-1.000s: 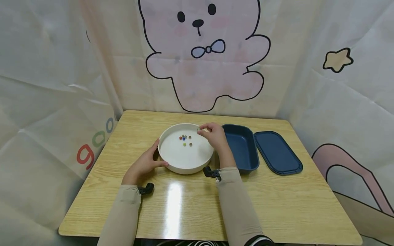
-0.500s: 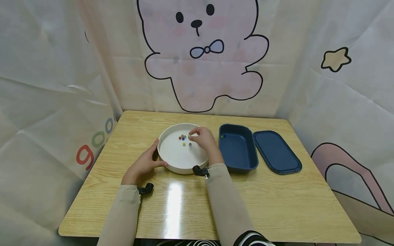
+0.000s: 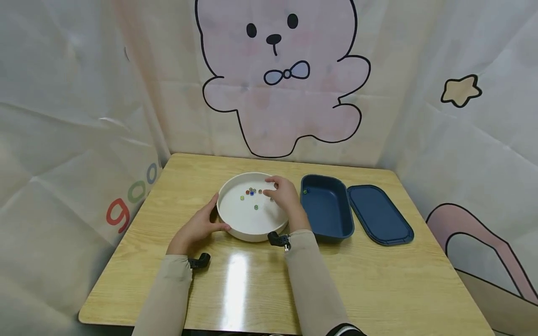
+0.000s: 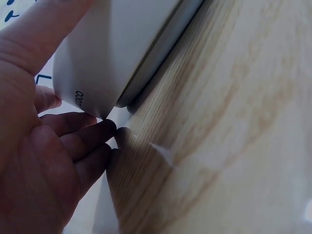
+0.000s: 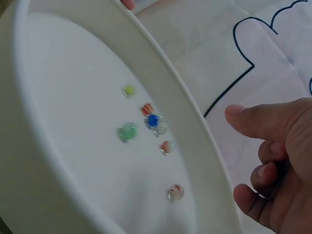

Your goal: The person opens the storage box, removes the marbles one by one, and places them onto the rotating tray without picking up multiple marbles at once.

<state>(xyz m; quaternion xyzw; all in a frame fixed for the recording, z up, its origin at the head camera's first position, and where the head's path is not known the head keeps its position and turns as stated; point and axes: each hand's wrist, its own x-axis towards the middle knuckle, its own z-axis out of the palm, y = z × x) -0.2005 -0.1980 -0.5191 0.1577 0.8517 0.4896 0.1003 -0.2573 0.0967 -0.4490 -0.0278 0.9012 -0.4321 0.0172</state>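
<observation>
A round white tray (image 3: pixel 248 220) holds several small glass marbles. My left hand (image 3: pixel 201 227) grips the tray's left side, thumb in front and fingers round the wall; in the left wrist view, curled fingertips touch the tray's lower edge. My right hand (image 3: pixel 286 197) hovers over the tray's right part, thumb and index finger apart with nothing between them. In the right wrist view, a green marble (image 5: pixel 128 131) lies alone, a yellow one (image 5: pixel 128 90) sits farther off, and a blue marble (image 5: pixel 153 120) is clustered with others. A red-streaked clear marble (image 5: pixel 175 193) lies nearest that hand.
Right of the tray stands an open dark blue box (image 3: pixel 327 212) with a couple of small marbles (image 3: pixel 305 191) at its left wall. Its matching lid (image 3: pixel 380 214) lies flat beside it on the wooden table (image 3: pixel 370 284). A printed curtain hangs behind.
The right hand, pinching a small marble earlier, moved left over the marbles, then slightly back right with its fingers apart. Green and yellow marbles now lie in new spots. Left hand stays put.
</observation>
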